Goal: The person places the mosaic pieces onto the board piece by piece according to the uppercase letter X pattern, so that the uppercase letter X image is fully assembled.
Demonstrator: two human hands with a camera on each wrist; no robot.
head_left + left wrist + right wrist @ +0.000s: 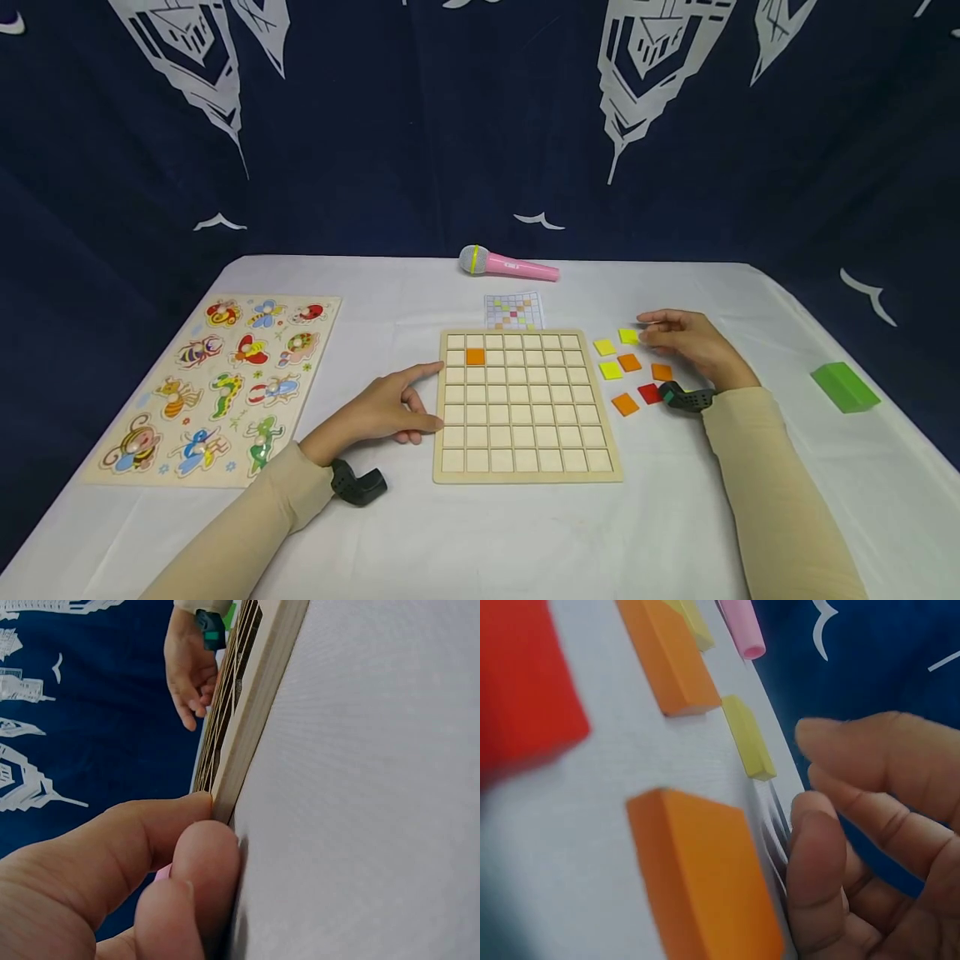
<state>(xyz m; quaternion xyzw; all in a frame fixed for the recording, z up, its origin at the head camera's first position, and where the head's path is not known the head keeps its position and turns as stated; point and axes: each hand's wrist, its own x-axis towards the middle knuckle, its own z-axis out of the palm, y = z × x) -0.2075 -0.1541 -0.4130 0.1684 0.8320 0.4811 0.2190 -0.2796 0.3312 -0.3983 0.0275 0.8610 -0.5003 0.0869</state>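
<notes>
In the head view, the left hand (386, 408) grasps nothing, its index finger and thumb touching the left edge of the gridded wooden board (527, 437), which lies on the white tablecloth (360, 550). One orange tile (475, 357) sits in the board's second row, second column. Right of the board, the right hand (693, 346) is near the farthest yellow tile (628, 336), among loose coloured tiles.

In the left wrist view, fingertips meet the board's rim.

In the right wrist view, curved fingers hold nothing; a red tile (525, 682) lies opposite.
</notes>
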